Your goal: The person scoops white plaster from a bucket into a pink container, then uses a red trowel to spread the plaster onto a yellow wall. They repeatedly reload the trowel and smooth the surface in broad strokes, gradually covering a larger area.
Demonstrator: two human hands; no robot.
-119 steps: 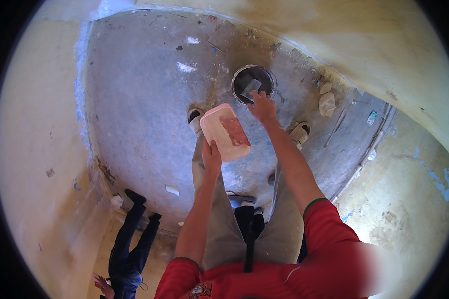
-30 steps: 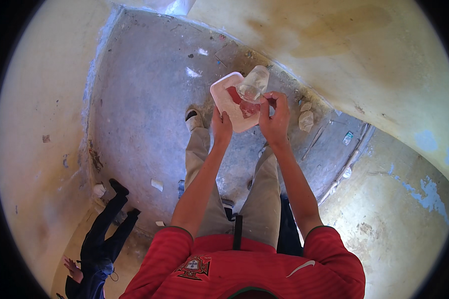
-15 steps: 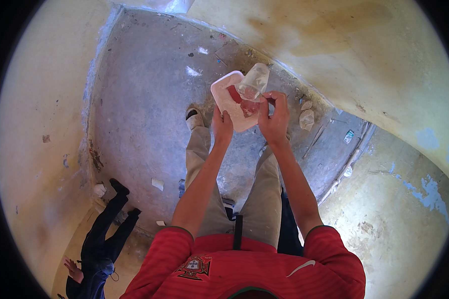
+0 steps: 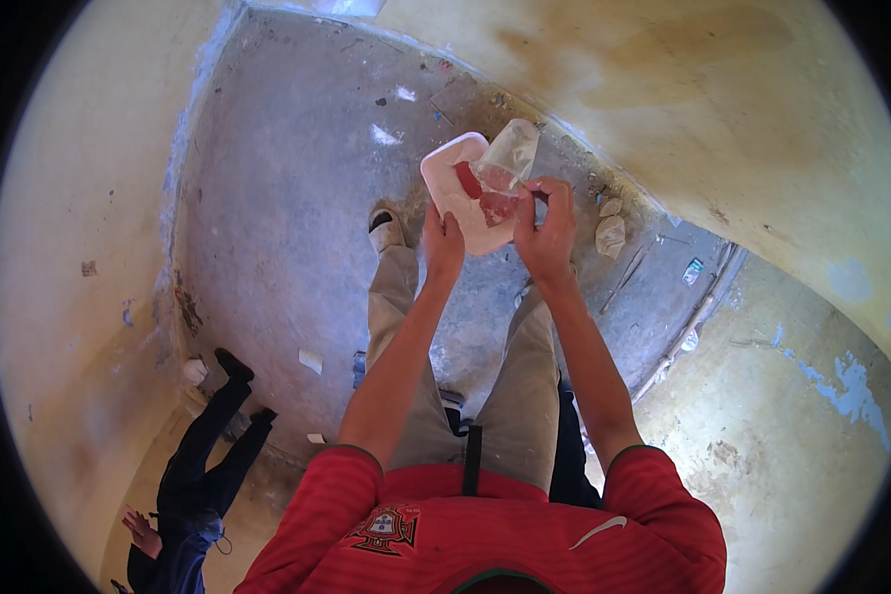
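My left hand [image 4: 443, 243] grips the near left edge of a shallow, rounded tray [image 4: 444, 176], pinkish white with a pale powdery layer inside. Red patches show on the tray's bottom where the powder is thin. Over its right side a clear plastic cup [image 4: 514, 148] lies tipped, its mouth toward the tray and its base pointing far right. Thumb and fingers of my right hand [image 4: 547, 236] pinch the cup's rim, close to the tray's right edge. Whether that hand also touches the tray is hard to make out.
A crumpled clear plastic bag [image 4: 611, 237] and a thin stick [image 4: 624, 281] lie on the concrete floor to the right. White scraps [image 4: 310, 360] dot the floor. Stained yellow walls [image 4: 683, 109] bound the space. Another person in dark clothes [image 4: 203, 460] is at the lower left.
Tray and cup have shifted very slightly away from me, with both hands keeping their hold. The cup still lies tipped over the tray.
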